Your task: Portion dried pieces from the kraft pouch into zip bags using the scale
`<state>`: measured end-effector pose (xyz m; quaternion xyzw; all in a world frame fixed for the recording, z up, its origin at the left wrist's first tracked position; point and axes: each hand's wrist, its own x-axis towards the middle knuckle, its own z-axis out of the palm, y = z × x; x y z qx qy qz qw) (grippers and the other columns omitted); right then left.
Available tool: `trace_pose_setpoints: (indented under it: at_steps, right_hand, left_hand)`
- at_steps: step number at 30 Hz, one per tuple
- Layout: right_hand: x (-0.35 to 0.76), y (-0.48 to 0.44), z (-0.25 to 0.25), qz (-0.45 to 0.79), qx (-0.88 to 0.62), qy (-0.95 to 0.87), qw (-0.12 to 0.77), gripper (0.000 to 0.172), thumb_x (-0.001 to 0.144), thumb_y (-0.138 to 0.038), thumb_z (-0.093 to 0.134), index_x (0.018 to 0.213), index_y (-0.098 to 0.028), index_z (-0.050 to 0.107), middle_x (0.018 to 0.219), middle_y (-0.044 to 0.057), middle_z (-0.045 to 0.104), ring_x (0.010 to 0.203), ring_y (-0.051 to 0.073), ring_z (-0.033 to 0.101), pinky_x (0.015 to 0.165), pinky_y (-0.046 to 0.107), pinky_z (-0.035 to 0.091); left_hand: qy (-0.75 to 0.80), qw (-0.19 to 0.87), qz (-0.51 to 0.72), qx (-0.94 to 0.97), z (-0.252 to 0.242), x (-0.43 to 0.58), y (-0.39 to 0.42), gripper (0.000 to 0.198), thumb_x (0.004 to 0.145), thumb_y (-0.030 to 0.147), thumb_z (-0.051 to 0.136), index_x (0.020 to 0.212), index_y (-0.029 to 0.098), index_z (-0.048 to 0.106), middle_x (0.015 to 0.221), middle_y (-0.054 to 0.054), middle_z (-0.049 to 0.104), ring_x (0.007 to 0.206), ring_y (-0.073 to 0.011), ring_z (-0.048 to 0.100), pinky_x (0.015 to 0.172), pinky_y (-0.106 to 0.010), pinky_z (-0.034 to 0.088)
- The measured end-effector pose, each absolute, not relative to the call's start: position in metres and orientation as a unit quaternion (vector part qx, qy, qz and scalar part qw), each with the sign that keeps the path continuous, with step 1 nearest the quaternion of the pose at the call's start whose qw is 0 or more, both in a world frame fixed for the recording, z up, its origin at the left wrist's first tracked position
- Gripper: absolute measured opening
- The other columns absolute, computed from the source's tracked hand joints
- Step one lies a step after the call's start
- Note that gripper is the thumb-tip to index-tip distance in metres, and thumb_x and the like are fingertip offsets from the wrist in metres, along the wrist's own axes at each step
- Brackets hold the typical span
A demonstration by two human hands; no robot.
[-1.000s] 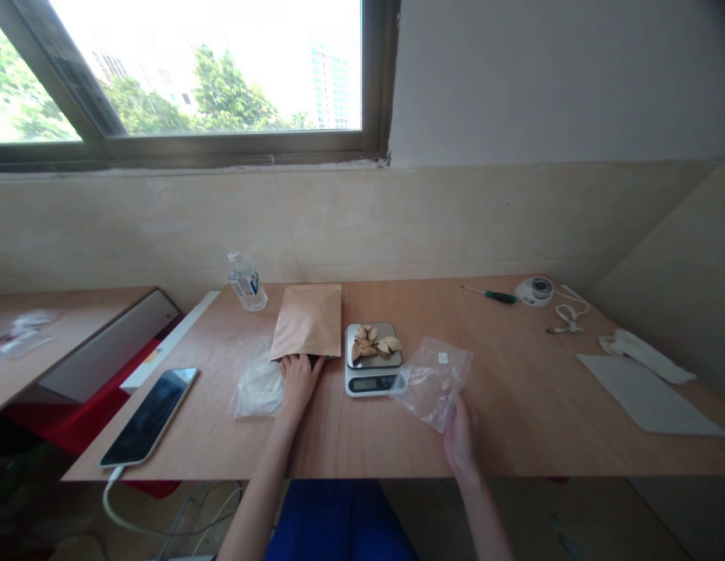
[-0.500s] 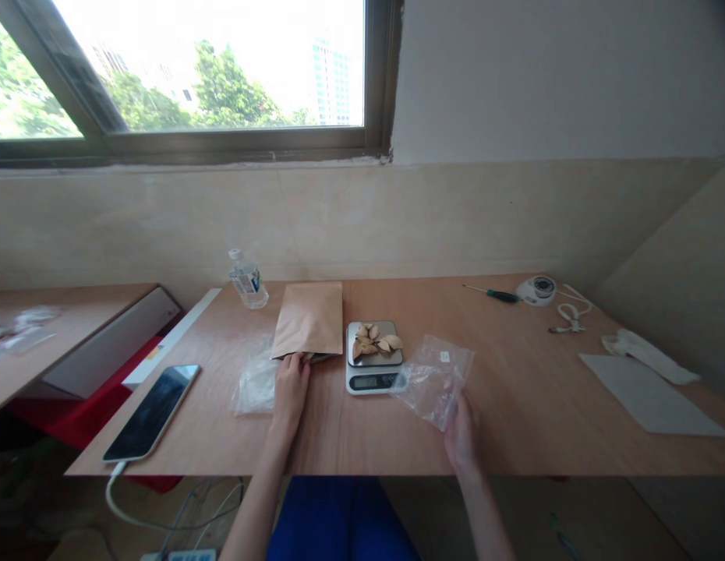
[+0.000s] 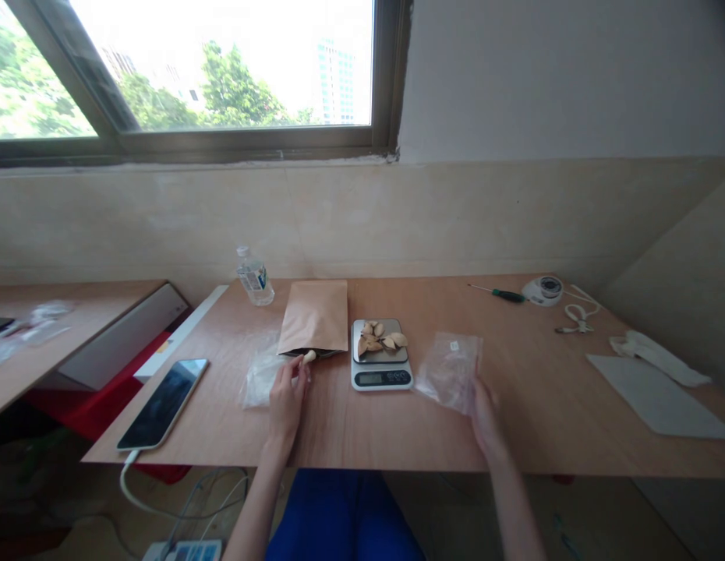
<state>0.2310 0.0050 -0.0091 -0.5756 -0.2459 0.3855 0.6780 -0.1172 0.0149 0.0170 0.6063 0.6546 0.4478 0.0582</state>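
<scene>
My left hand pinches a small pale nut just outside the open mouth of a brown paper bag lying flat on the wooden table. To the right of the bag stands a small digital scale with several nuts on its platform. My right hand holds the near edge of a clear plastic bag that lies on the table right of the scale.
A crumpled clear plastic bag lies left of my left hand. A phone on a cable sits near the front left edge. Further back stand a water bottle, a screwdriver and a tape roll. A grey sheet lies right.
My left hand drew back out of the paper bag's mouth with a nut pinched in its fingers. The clear plastic bag in my right hand settled flatter on the table.
</scene>
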Motion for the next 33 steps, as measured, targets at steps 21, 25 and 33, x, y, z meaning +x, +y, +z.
trace_pose_setpoints:
  at_steps: [21, 25, 33]
  right_hand:
    - [0.205, 0.060, 0.057, 0.107, -0.589, -0.643, 0.478, 0.028, 0.084, -0.032, 0.039, 0.096, -0.018, 0.060, 0.097, 0.010, 0.060, 0.093, 0.022, 0.053, 0.085, 0.040, 0.041]
    - [0.154, 0.103, 0.074, 0.156, -0.548, -0.747, 0.341, 0.029, 0.086, -0.027, 0.041, 0.105, -0.020, 0.062, 0.107, 0.009, 0.059, 0.106, 0.021, 0.050, 0.094, 0.037, 0.036]
    - [0.135, 0.172, 0.064, 0.263, -0.510, -0.800, 0.179, 0.028, 0.065, -0.011, 0.065, 0.090, -0.022, 0.071, 0.094, 0.003, 0.070, 0.091, 0.020, 0.061, 0.083, 0.029, 0.044]
  left_hand:
    - [0.547, 0.460, 0.606, 0.349, 0.036, -0.087, 0.001, 0.039, 0.069, 0.041, 0.067, 0.096, 0.013, 0.067, 0.098, -0.009, 0.069, 0.086, -0.0188, 0.063, 0.077, -0.030, 0.050]
    - [0.549, 0.443, 0.603, 0.372, 0.044, -0.074, 0.006, 0.038, 0.070, 0.041, 0.066, 0.094, 0.012, 0.066, 0.094, -0.009, 0.069, 0.082, -0.0183, 0.064, 0.074, -0.030, 0.051]
    - [0.569, 0.382, 0.552, 0.475, 0.057, -0.072, 0.034, 0.035, 0.075, 0.039, 0.059, 0.098, 0.013, 0.060, 0.077, -0.006, 0.067, 0.074, -0.0192, 0.064, 0.070, -0.031, 0.050]
